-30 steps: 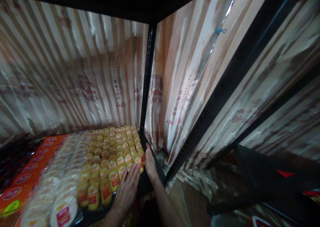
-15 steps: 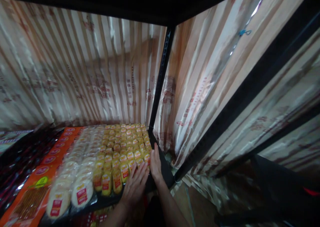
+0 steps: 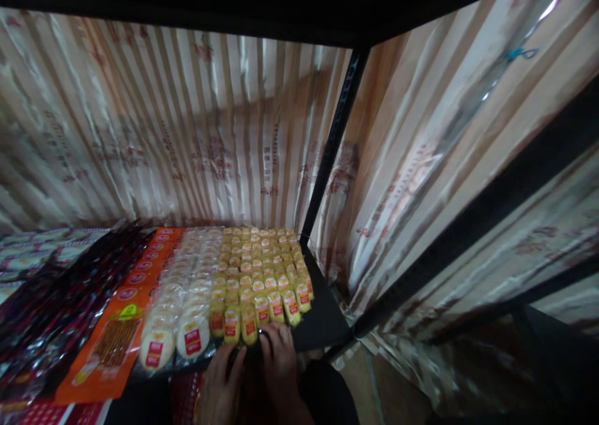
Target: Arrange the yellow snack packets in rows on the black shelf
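Note:
Rows of small yellow packaged snacks with red labels (image 3: 249,325) fill the right end of a dark shelf (image 3: 322,316). My right hand (image 3: 281,359) is at the shelf's front edge, its fingertips close against the front packets. The fingers are slightly bent and apart, and I see nothing held. My left hand (image 3: 222,375) is lower and to the left, in front of the same packets, with fingers apart and nothing visible in it. Both palms are hidden. I cannot tell whether the fingertips touch the packets or only the shelf edge.
Left of the yellow packets stand clear packs of round white cakes (image 3: 193,337), then orange snack packs (image 3: 100,362) and dark glossy packs (image 3: 60,312). A black upright post (image 3: 334,144) rises at the back corner. Printed plastic sheeting (image 3: 224,119) hangs behind the shelf.
Both hands have drawn back from the right side of the yellow packets to the shelf's front edge. The view has shifted left, and the front packets now sit in a more slanted row.

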The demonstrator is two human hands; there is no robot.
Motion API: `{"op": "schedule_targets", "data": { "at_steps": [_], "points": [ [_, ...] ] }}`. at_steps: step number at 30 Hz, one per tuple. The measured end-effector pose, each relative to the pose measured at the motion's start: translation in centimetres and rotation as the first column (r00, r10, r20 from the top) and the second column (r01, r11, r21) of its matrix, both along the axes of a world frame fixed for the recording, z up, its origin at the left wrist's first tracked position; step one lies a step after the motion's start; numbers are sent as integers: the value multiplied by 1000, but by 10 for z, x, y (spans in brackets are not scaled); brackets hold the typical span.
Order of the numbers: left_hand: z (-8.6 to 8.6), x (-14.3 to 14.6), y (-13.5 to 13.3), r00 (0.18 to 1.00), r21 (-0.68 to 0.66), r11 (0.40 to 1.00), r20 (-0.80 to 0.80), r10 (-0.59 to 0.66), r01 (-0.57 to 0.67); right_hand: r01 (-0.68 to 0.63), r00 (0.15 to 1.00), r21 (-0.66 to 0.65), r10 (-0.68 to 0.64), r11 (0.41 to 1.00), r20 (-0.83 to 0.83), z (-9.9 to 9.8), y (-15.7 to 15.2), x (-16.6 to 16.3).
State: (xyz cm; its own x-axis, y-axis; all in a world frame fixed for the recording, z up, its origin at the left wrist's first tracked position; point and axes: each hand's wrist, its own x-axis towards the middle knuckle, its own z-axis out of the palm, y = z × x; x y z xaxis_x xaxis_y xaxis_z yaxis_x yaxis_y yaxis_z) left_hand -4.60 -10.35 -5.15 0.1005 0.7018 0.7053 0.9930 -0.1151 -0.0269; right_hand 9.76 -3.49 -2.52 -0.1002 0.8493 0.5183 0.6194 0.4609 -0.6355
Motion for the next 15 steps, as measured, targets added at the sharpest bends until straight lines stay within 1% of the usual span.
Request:
{"op": "schedule_targets", "data": {
  "at_steps": [3, 5, 7, 9, 12, 14, 15],
  "points": [
    [9, 7, 22, 993, -56, 998, 112, 31, -25, -19, 1000, -4, 19, 1000, 24, 2, 10, -11],
    [14, 11, 31, 981, -61, 997, 185, 58, -47, -4, 999, 14, 4, 1000, 34, 2, 13, -14],
    [17, 10, 33, 977, -47, 998, 210, 47, -38, -6, 999, 31, 4, 999, 46, 4, 12, -12],
    [16, 5, 29, 984, -15, 1000, 181, -2, 5, -24, 997, 44, 21, 999, 68, 10, 14, -8],
    [12, 1, 22, 986, 70, 994, 140, -94, 85, -68, 987, 66, 58, 995, 149, 34, 32, -7],
    [11, 4, 23, 981, 116, 987, 149, -124, 107, -71, 971, 66, 54, 995, 235, 57, 55, -13],
    [11, 7, 25, 980, 119, 986, 153, -131, 113, -109, 949, 63, 85, 992, 303, 68, 68, -18]
  ]
}}
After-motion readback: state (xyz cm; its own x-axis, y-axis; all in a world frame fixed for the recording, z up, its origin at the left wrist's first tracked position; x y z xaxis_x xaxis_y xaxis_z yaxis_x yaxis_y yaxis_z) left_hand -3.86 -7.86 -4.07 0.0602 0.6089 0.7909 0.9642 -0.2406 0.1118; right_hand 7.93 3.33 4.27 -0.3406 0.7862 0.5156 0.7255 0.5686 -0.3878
